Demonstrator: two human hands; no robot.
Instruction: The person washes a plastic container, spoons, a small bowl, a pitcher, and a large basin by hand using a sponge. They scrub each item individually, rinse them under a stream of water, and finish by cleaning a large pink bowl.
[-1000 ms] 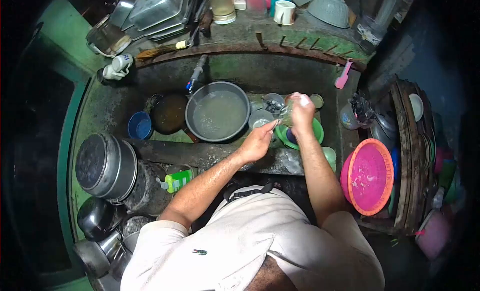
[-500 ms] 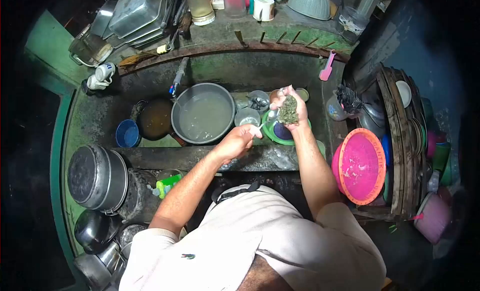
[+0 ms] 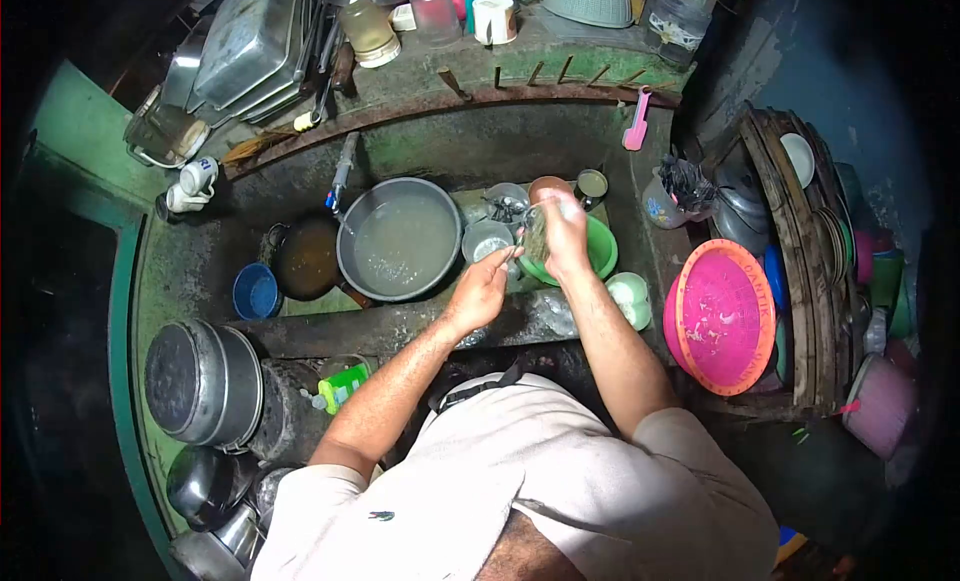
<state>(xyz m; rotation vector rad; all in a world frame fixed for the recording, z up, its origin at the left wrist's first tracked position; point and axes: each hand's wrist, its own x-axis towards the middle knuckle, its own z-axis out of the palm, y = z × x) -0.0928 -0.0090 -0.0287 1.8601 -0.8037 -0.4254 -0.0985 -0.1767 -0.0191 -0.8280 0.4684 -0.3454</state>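
My left hand (image 3: 477, 296) is closed on the end of a thin metal utensil, seemingly a spoon, whose far end is against the pad. A greenish scouring pad (image 3: 537, 239) is in my right hand (image 3: 567, 243), blurred and turned partly on its side. Below my right hand lies a green basin (image 3: 602, 246). Left of it are a small clear bowl (image 3: 488, 243) and another holding dark items (image 3: 506, 201). A large grey basin of cloudy water (image 3: 400, 288) stands left of my hands, under a tap (image 3: 341, 181).
A blue bowl (image 3: 257, 293) and a dark pan of brown water (image 3: 308, 259) sit at the left. Big pots (image 3: 200, 381) stand lower left. A pink basket with an orange rim (image 3: 722, 326) is beside a wooden rack (image 3: 790, 261). Pans (image 3: 240, 61) crowd the upper ledge.
My right hand has moved left and turned, tilting the pad toward the utensil. My left hand has shifted slightly. The whole view has shifted a little, and a pale green bowl shows more.
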